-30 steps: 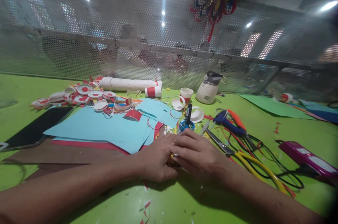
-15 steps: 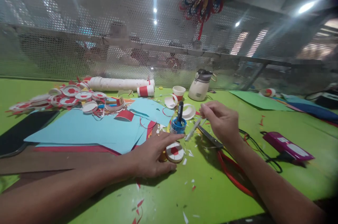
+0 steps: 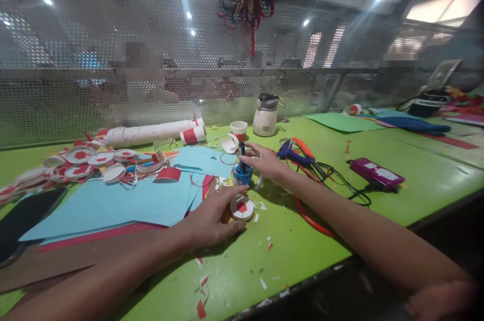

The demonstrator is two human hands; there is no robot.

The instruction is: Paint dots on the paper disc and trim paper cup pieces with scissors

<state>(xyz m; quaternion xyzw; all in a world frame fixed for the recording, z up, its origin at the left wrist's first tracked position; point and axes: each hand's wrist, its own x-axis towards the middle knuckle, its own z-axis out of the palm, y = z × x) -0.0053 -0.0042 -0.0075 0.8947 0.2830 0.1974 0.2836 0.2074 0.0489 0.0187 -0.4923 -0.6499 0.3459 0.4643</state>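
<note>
My left hand [image 3: 214,215] lies on the table, thumb and index finger spread around a small round white paper disc [image 3: 242,208] with a red centre. Whether its other fingers touch the disc is hidden. The fingers of my right hand [image 3: 260,159] close on the upper part of a black marker pen [image 3: 242,152] standing in a blue round container [image 3: 242,175]. Beneath my right forearm shows the red handle [image 3: 313,220] of a cutting tool, its blades mostly covered. A blue and orange glue gun [image 3: 298,152] rests just beyond that forearm.
Blue paper sheets [image 3: 113,197], a phone [image 3: 26,225] and a pile of red-and-white paper discs [image 3: 77,154] lie left. Behind stand a paper cup [image 3: 238,129] and a lidded bottle [image 3: 265,119]. A purple power strip [image 3: 376,172] lies right. Paper scraps litter the table.
My right hand has moved left from the pale strip and cutting tool to the marker pen, letting go of the strip. My left hand stays around the disc. The view has turned right.
</note>
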